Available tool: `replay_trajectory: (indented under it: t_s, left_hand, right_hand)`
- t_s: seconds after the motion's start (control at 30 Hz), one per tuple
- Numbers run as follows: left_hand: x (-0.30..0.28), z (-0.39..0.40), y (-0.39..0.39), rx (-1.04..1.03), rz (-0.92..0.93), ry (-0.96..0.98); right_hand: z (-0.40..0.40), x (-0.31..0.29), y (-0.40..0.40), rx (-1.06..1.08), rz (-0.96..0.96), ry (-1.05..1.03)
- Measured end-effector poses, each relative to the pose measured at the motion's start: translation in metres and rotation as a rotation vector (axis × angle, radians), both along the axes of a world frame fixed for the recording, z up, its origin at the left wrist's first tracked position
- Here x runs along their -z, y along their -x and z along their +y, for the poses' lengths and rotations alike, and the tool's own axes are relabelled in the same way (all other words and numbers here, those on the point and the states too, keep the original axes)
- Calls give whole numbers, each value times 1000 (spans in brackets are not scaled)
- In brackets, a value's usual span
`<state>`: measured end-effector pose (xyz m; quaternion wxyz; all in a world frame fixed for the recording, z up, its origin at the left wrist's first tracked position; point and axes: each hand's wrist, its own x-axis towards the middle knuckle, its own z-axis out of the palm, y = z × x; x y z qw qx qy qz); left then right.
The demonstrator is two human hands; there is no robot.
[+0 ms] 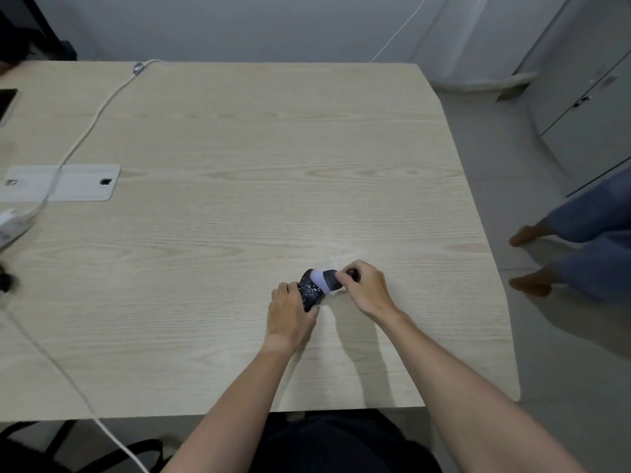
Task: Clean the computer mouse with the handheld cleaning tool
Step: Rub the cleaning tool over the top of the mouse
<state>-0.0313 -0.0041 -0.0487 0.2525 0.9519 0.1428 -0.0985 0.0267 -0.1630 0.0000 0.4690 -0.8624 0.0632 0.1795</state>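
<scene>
Both forearms reach forward from the bottom edge onto a pale wood-grain tabletop (pixel 239 148). Left hand (pixel 290 315) is closed around the near end of the computer mouse (pixel 310 291), a dark body speckled with white, held tilted just above the tabletop near its right front area. Right hand (pixel 365 290) is closed on the dark handle of the handheld cleaning tool (pixel 326 279); the tool's pale lavender head touches the far upper side of the mouse. No brand, label or writing can be read on either item; both are small and slightly blurred.

White cable (pixel 85 131) runs from the far edge across the left side and off the near edge. Grey cable-port plate (pixel 78 182) lies flat at left. A second person's bare feet (pixel 529 233) stand on the floor at right.
</scene>
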Motion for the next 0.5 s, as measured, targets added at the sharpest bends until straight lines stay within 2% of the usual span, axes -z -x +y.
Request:
replay_trajectory:
  t_s: [0.2,0.5]
  left_hand:
    - [2,3,1,-21,-14,75]
    - [1,4,1,-40,-27,91]
  right_hand:
    - [16,0,-2,-108,13,43]
    - [15,7,-3,-127,-72,123]
